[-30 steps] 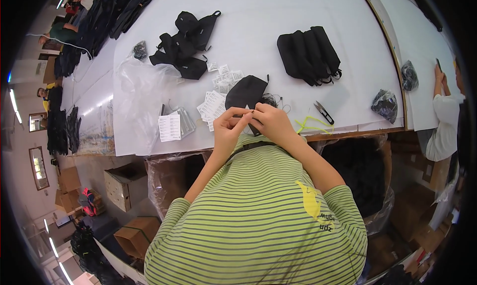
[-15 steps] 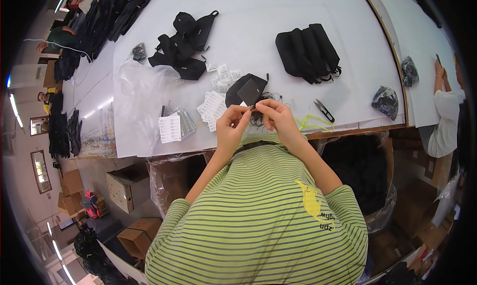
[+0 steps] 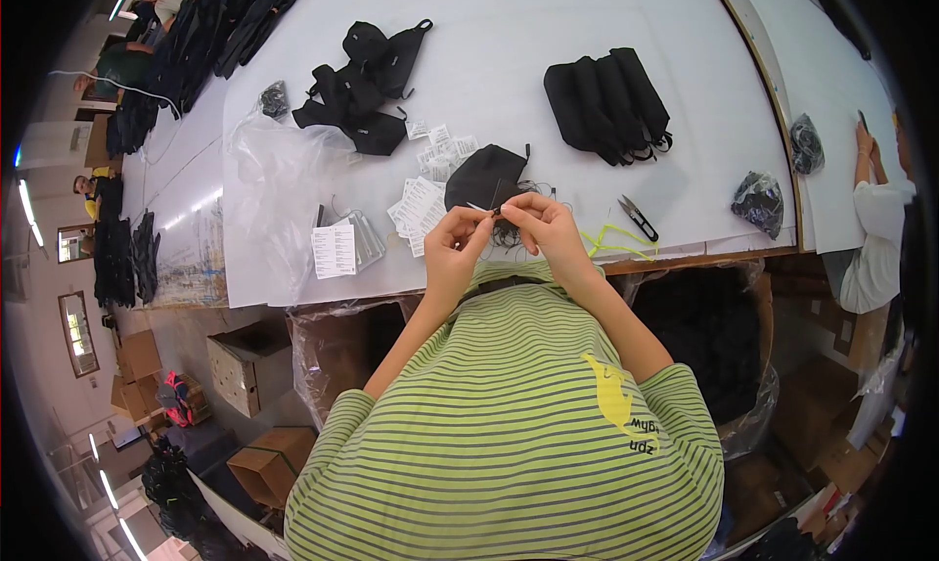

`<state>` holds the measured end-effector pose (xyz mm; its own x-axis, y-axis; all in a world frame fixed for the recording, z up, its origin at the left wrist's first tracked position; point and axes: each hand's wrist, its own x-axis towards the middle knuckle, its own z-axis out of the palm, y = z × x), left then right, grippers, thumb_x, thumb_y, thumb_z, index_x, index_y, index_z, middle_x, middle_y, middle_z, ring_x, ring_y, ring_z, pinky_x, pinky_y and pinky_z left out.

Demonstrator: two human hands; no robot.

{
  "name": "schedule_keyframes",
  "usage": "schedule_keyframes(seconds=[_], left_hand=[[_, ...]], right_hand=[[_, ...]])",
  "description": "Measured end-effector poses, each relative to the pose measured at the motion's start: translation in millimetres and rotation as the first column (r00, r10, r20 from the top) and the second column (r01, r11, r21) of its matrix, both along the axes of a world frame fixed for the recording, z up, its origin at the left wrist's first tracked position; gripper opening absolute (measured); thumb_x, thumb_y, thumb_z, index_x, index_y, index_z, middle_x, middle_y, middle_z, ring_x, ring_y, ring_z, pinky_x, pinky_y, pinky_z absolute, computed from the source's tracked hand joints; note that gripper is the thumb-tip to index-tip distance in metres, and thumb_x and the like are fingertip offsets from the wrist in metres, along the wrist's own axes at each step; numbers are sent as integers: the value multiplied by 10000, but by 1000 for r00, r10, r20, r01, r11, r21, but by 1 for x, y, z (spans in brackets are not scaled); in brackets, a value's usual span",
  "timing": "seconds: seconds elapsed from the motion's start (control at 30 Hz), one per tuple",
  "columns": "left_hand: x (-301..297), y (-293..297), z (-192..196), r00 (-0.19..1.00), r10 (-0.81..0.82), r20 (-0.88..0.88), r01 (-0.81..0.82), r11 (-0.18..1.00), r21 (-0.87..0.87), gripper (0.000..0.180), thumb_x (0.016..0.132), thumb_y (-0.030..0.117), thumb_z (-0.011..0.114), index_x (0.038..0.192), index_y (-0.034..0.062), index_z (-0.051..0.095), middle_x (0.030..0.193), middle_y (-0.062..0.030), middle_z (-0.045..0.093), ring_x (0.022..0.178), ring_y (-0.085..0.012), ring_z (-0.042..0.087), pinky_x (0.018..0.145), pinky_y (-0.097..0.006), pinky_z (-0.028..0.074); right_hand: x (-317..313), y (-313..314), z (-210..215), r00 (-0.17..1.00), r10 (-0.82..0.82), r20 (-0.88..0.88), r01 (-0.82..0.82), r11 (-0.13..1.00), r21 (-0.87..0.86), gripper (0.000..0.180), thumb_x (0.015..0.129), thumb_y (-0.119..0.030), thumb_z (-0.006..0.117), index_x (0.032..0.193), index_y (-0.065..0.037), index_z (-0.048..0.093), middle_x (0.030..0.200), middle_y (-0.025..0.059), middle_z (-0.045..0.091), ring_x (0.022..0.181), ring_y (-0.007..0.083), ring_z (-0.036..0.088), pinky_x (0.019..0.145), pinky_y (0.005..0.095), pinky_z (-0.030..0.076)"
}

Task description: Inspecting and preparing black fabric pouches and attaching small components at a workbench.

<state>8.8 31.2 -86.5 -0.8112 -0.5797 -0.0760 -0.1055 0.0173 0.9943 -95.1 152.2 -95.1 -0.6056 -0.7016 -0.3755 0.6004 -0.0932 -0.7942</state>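
Note:
My left hand and my right hand meet at the table's near edge, fingertips pinched on a thin black string. The black hang tag on it is turned nearly edge-on, so little of its face shows. Just beyond my fingers lies a small black pouch with a loop at its corner. A tangle of black strings sits under and behind my hands, partly hidden. White printed labels are fanned out on the left, next to a stack of tags.
Black thread snips and a yellow-green cord lie to the right. Black pouches are heaped far left; a row of black pouches lies far right. A clear plastic bag covers the left side. Bagged black bundles sit near the right edge.
The black hang tag has turned from showing its flat face to nearly edge-on. Both hands stay in almost the same place, still pinching.

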Motion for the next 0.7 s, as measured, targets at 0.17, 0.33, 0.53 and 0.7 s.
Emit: schedule_keyframes(seconds=[0.17, 0.33, 0.53, 0.7], left_hand=[[-1, 0, 1, 1000, 15, 0, -15, 1000, 17, 61, 865, 92, 642, 880, 35, 626, 612, 84, 516, 528, 30, 368, 479, -170, 206], [-1, -1, -1, 1000, -9, 11, 9, 1000, -24, 61, 854, 81, 647, 849, 26, 621, 603, 81, 503, 525, 23, 358, 480, -173, 218], [-1, -2, -2, 999, -26, 22, 27, 999, -23, 66, 843, 73, 648, 830, 16, 617, 596, 75, 495, 522, 18, 357, 480, -175, 225], [-1, -4, -3, 999, -23, 30, 23, 1000, 3, 74, 842, 71, 646, 814, 15, 607, 588, 75, 488, 519, 16, 352, 478, -176, 223]], right_hand=[[1, -1, 3, 1000, -3, 13, 3, 1000, 12, 141, 857, -165, 667, 907, -37, 633, 718, -22, 642, 456, 10, 398, 427, 176, 288], [1, 0, 1, 1000, -2, -11, 2, 999, 43, 151, 853, -169, 673, 914, -36, 636, 726, -20, 649, 458, 10, 403, 422, 176, 286], [0, 1, 2, 999, 33, -19, -32, 998, 56, 151, 849, -168, 681, 906, -31, 652, 714, -22, 645, 462, 8, 415, 422, 167, 288], [4, -2, -1, 989, 16, -149, -7, 998, 65, 136, 841, -148, 686, 896, -27, 658, 704, -29, 636, 480, -1, 419, 432, 168, 305]])
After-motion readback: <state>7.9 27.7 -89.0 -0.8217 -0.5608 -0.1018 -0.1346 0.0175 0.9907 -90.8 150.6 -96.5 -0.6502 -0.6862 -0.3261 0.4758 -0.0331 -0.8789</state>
